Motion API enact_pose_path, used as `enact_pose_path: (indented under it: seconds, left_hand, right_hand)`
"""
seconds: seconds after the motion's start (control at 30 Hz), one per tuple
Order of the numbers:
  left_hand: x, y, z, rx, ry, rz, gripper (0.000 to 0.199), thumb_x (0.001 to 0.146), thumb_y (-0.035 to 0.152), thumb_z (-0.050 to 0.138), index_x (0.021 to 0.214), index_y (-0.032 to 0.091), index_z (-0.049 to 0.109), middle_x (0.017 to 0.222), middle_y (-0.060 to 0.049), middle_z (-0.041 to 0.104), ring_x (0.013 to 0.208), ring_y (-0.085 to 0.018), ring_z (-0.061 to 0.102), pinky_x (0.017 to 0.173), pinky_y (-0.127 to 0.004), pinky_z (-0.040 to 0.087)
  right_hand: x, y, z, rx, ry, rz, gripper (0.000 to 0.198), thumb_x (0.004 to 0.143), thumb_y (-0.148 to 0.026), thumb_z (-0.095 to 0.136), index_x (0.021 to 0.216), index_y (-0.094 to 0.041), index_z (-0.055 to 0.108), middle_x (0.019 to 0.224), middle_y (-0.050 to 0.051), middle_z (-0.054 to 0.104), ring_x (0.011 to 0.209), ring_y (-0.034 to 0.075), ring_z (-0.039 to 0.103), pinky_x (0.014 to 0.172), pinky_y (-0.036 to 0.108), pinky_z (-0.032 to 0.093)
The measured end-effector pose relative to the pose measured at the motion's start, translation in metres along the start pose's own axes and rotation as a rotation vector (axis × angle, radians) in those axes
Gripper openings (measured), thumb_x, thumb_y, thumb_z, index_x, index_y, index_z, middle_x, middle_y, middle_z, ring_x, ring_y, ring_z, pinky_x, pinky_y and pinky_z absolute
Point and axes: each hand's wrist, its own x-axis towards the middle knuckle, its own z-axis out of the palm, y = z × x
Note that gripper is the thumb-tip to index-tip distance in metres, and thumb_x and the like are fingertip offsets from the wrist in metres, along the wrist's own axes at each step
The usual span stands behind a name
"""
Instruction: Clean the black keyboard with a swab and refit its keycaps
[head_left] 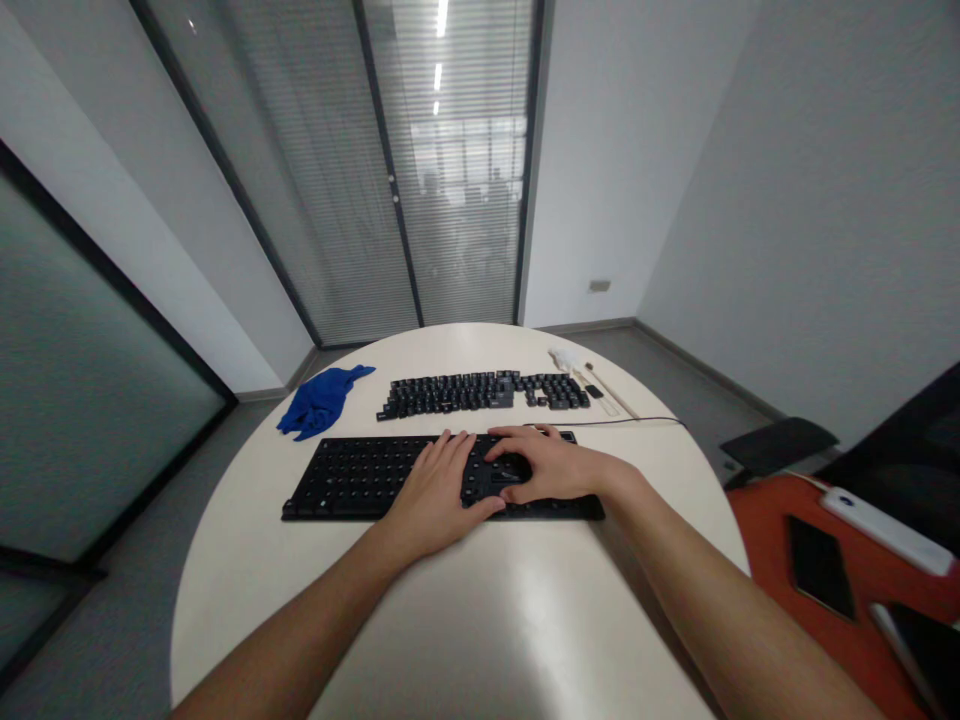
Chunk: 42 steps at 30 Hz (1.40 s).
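Observation:
A black keyboard lies across the round table, its keycaps off and small round posts showing over the bare key field. My left hand rests flat on its middle, fingers stretched forward and thumb out to the right. Over the right part of the keyboard, my right hand is curved with thumb and fingers apart. A dark shape shows in that gap, too unclear to name. Behind the keyboard, loose black keycaps are laid out in keyboard order, with gaps towards the right.
A crumpled blue cloth lies at the left of the table. White fluff, a thin stick and a black keycap are at the right, near a cable. An orange chair holds a phone.

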Motion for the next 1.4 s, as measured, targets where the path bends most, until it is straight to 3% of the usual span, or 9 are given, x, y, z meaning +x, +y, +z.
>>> enact_pose_path:
  seconds: [0.8, 1.4]
  left_hand:
    - [0.002, 0.005, -0.003, -0.007, -0.022, -0.022, 0.088, 0.087, 0.067, 0.061, 0.155, 0.018, 0.036, 0.162, -0.014, 0.036, 0.153, -0.037, 0.026, 0.124, -0.057, 0.024]
    - [0.003, 0.007, -0.004, -0.001, -0.076, -0.053, 0.089, 0.087, 0.069, 0.057, 0.156, 0.018, 0.035, 0.165, -0.013, 0.031, 0.154, -0.035, 0.021, 0.125, -0.054, 0.02]
  right_hand:
    - [-0.001, -0.006, -0.002, -0.005, -0.023, 0.032, 0.067, 0.074, -0.042, 0.078, 0.136, -0.025, 0.062, 0.163, 0.013, 0.036, 0.151, 0.034, 0.029, 0.124, 0.057, 0.009]
    - [-0.003, -0.013, -0.006, -0.07, -0.094, 0.056, 0.072, 0.077, -0.046, 0.073, 0.144, -0.029, 0.056, 0.166, 0.011, 0.029, 0.154, 0.035, 0.021, 0.122, 0.062, 0.003]
